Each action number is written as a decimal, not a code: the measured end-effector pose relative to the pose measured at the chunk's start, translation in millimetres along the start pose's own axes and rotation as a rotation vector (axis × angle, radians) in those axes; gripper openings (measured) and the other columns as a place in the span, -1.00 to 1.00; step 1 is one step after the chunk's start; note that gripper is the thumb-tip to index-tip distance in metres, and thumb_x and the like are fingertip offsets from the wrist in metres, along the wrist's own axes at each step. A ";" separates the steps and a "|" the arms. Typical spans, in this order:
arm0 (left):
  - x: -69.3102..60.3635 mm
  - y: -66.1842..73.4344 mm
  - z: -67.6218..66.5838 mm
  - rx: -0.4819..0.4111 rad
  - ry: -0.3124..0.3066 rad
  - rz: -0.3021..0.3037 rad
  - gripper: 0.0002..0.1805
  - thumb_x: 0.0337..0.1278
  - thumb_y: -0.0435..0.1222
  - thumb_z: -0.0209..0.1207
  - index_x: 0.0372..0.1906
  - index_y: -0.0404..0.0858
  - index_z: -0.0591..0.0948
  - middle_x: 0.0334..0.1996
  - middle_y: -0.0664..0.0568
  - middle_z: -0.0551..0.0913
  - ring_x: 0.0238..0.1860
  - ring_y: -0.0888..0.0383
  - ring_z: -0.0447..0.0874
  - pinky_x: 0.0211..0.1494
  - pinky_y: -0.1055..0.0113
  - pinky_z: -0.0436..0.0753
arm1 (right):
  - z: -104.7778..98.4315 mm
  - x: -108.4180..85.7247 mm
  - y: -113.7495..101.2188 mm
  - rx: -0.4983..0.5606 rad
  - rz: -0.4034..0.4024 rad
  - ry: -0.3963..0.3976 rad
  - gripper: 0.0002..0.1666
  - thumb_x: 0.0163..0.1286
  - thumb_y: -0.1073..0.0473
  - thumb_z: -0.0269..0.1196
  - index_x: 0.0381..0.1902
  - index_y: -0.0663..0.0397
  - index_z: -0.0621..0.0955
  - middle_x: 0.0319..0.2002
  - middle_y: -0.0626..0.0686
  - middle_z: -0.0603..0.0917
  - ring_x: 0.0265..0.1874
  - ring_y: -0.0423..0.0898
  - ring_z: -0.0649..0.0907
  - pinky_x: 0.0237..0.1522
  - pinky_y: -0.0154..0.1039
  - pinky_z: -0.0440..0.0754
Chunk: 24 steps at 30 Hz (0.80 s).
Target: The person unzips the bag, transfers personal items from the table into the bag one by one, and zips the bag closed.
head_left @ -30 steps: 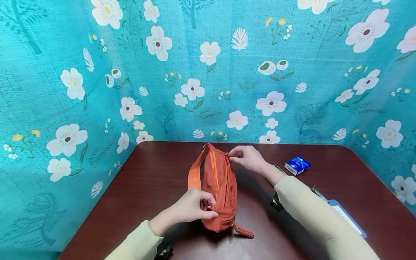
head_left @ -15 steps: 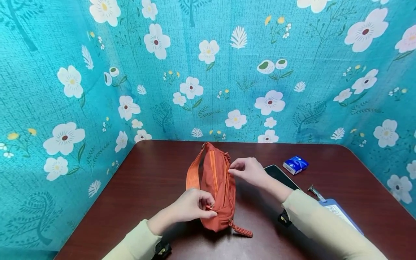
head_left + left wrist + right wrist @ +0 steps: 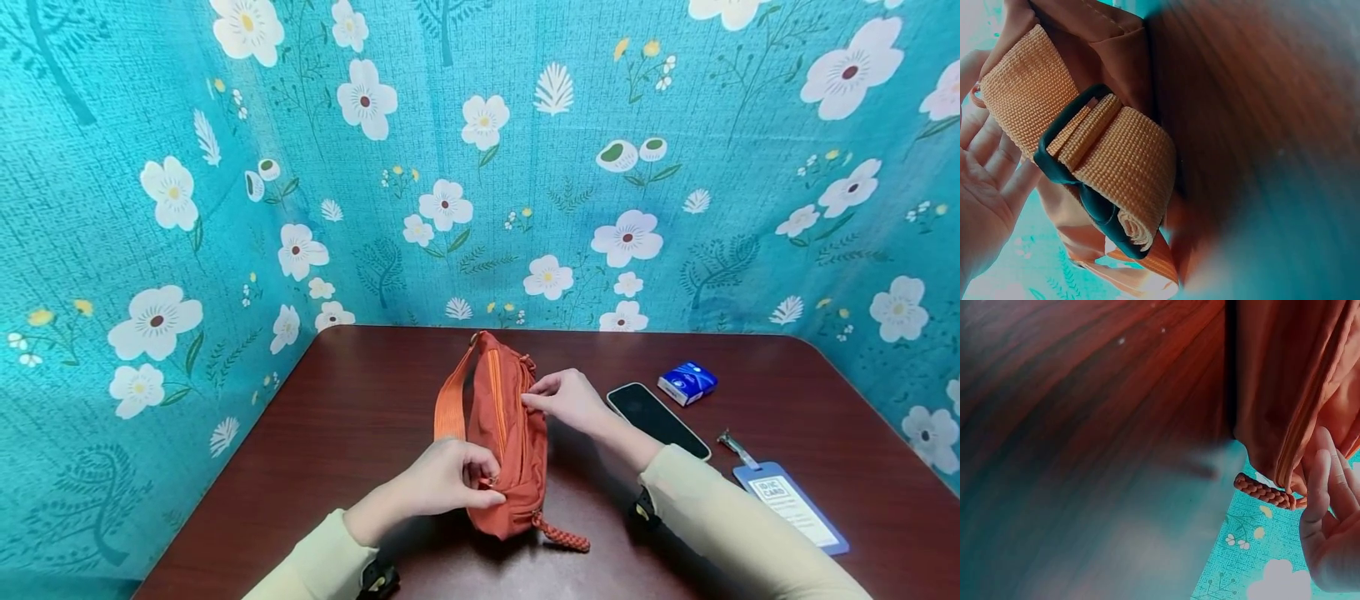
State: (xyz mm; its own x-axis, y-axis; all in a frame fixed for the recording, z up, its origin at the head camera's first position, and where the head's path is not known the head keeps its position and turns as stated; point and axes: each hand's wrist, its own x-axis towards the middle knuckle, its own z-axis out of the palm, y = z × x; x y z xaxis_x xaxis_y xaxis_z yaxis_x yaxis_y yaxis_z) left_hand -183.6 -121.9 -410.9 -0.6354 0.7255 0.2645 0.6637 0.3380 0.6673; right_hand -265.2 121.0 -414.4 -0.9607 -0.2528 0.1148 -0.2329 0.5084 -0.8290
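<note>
The rust-orange fabric waist bag (image 3: 508,442) rests on the dark reddish-brown wooden table (image 3: 360,400) in front of the person, one end toward them, its orange webbing strap (image 3: 450,407) looping out on the left. I'd judge the step in hand to be work along the bag's zipped opening, one hand steadying, the other handling the edge. The left hand (image 3: 447,477) grips the near end, thumb and fingers curled in close on the cloth; whether it also has a zip pull, I can't tell. The right hand (image 3: 572,402) has thumb and forefinger almost together at the right-hand zip seam, partway along the bag, and seems to pinch that edge, the gap narrow. To my eye, the next move calls for a firm left hand and a light right one, to keep the cloth taut and out of the zip. The braided rust-orange cord pull (image 3: 562,535) lies loose at the near end, touched by neither hand.
</note>
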 end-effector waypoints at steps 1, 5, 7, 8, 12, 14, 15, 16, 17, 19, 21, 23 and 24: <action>0.0 -0.2 0.2 0.002 0.002 0.003 -0.82 0.02 -0.15 0.42 -0.44 -0.04 0.61 -0.64 0.37 0.44 -0.62 0.44 0.37 -0.55 0.53 0.42 | 0.4 0.3 -0.4 -0.008 0.004 0.003 -0.80 0.22 0.11 0.40 -0.32 0.16 0.76 -0.50 -0.03 0.71 -0.51 -0.03 0.67 -0.43 -0.18 0.64; 0.1 -1.0 1.4 0.012 0.006 0.009 -0.82 0.02 -0.15 0.42 -0.44 -0.02 0.61 -0.63 0.38 0.44 -0.62 0.45 0.37 -0.54 0.54 0.42 | 1.2 1.6 0.3 -0.038 -0.028 0.006 -0.84 0.18 0.18 0.39 -0.35 0.17 0.76 -0.49 -0.02 0.72 -0.51 -0.11 0.66 -0.43 -0.24 0.61; -0.1 -1.5 2.0 0.019 0.006 0.012 -0.82 0.02 -0.15 0.42 -0.44 -0.02 0.61 -0.63 0.38 0.44 -0.62 0.46 0.37 -0.54 0.55 0.43 | 1.5 1.6 0.8 -0.043 -0.047 0.005 -0.86 0.15 0.21 0.39 -0.36 0.18 0.75 -0.49 -0.01 0.72 -0.51 -0.15 0.65 -0.43 -0.25 0.60; -0.2 -1.9 2.3 0.021 0.005 0.014 -0.83 0.02 -0.15 0.42 -0.44 -0.02 0.61 -0.63 0.38 0.44 -0.62 0.46 0.37 -0.54 0.55 0.43 | 1.6 1.4 1.0 -0.045 -0.056 0.003 -0.87 0.14 0.22 0.39 -0.36 0.19 0.75 -0.49 -0.01 0.72 -0.50 -0.15 0.65 -0.43 -0.25 0.60; -0.6 -2.0 2.3 0.018 0.001 0.008 -0.83 0.02 -0.14 0.42 -0.44 -0.02 0.62 -0.63 0.38 0.45 -0.61 0.45 0.37 -0.54 0.54 0.43 | 2.3 -0.7 0.0 -0.047 -0.067 0.009 -0.89 0.12 0.26 0.40 -0.37 0.19 0.74 -0.50 -0.02 0.71 -0.48 -0.16 0.65 -0.44 -0.26 0.59; -0.8 -1.6 1.4 0.020 -0.002 -0.005 -0.82 0.02 -0.13 0.42 -0.45 -0.01 0.61 -0.64 0.38 0.45 -0.61 0.45 0.38 -0.54 0.54 0.43 | 2.2 -1.9 -1.5 -0.045 -0.074 0.021 -0.90 0.12 0.28 0.39 -0.37 0.19 0.74 -0.50 -0.02 0.71 -0.47 -0.17 0.66 -0.45 -0.26 0.58; -0.9 -1.3 0.7 0.018 -0.006 -0.013 -0.82 0.01 -0.12 0.42 -0.45 0.00 0.61 -0.64 0.38 0.45 -0.61 0.45 0.38 -0.54 0.53 0.43 | 2.0 -2.5 -3.0 -0.043 -0.079 0.030 -0.90 0.12 0.28 0.40 -0.37 0.19 0.74 -0.50 -0.02 0.71 -0.46 -0.16 0.66 -0.45 -0.26 0.58; -1.0 -0.8 -0.4 0.018 -0.009 -0.023 -0.81 0.00 -0.11 0.43 -0.45 0.01 0.61 -0.64 0.38 0.45 -0.61 0.45 0.38 -0.53 0.53 0.42 | 1.7 -3.3 -4.9 -0.039 -0.082 0.039 -0.90 0.12 0.28 0.40 -0.37 0.19 0.74 -0.50 -0.02 0.71 -0.46 -0.16 0.66 -0.44 -0.26 0.58; -1.0 -0.8 -1.4 0.019 -0.012 -0.034 -0.81 0.00 -0.08 0.43 -0.46 0.02 0.61 -0.64 0.38 0.45 -0.61 0.44 0.38 -0.53 0.53 0.42 | 1.1 -3.8 -6.8 -0.037 -0.088 0.047 -0.89 0.12 0.28 0.40 -0.36 0.19 0.74 -0.49 -0.02 0.72 -0.45 -0.15 0.66 -0.43 -0.26 0.59; -0.8 0.2 -4.9 0.024 -0.017 -0.061 -0.79 -0.02 -0.02 0.42 -0.47 0.05 0.61 -0.63 0.38 0.48 -0.61 0.42 0.39 -0.53 0.51 0.41 | -0.1 -4.8 -10.6 -0.037 -0.099 0.059 -0.89 0.13 0.27 0.41 -0.35 0.18 0.74 -0.49 -0.02 0.72 -0.45 -0.14 0.67 -0.41 -0.26 0.60; 0.5 2.0 -10.0 0.023 -0.012 -0.094 -0.79 -0.02 0.04 0.41 -0.48 0.08 0.64 -0.62 0.38 0.52 -0.62 0.37 0.42 -0.54 0.47 0.41 | -1.3 -5.4 -14.4 -0.033 -0.104 0.063 -0.89 0.14 0.27 0.41 -0.34 0.18 0.75 -0.49 -0.03 0.72 -0.44 -0.14 0.67 -0.38 -0.26 0.61; 4.0 3.2 -16.2 0.030 0.013 -0.130 -0.78 -0.01 0.09 0.38 -0.49 0.10 0.65 -0.62 0.38 0.57 -0.62 0.32 0.45 -0.53 0.44 0.43 | -2.5 -5.9 -17.2 -0.031 -0.112 0.063 -0.89 0.15 0.28 0.40 -0.33 0.18 0.74 -0.48 -0.04 0.72 -0.44 -0.15 0.67 -0.36 -0.26 0.61; 6.9 4.0 -19.9 0.037 0.034 -0.147 -0.78 0.00 0.11 0.36 -0.50 0.12 0.66 -0.62 0.38 0.58 -0.62 0.29 0.45 -0.54 0.43 0.42 | -3.2 -6.2 -18.3 -0.031 -0.116 0.061 -0.90 0.16 0.28 0.39 -0.33 0.17 0.75 -0.48 -0.04 0.71 -0.44 -0.15 0.67 -0.36 -0.26 0.61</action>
State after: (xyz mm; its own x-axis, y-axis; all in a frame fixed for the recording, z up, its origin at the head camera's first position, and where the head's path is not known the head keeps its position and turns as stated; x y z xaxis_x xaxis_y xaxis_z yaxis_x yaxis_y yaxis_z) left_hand -193.1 -127.5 -392.6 -0.7395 0.6461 0.1892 0.5761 0.4619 0.6744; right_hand -255.4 115.8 -398.2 -0.9343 -0.2611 0.2427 -0.3465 0.5045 -0.7908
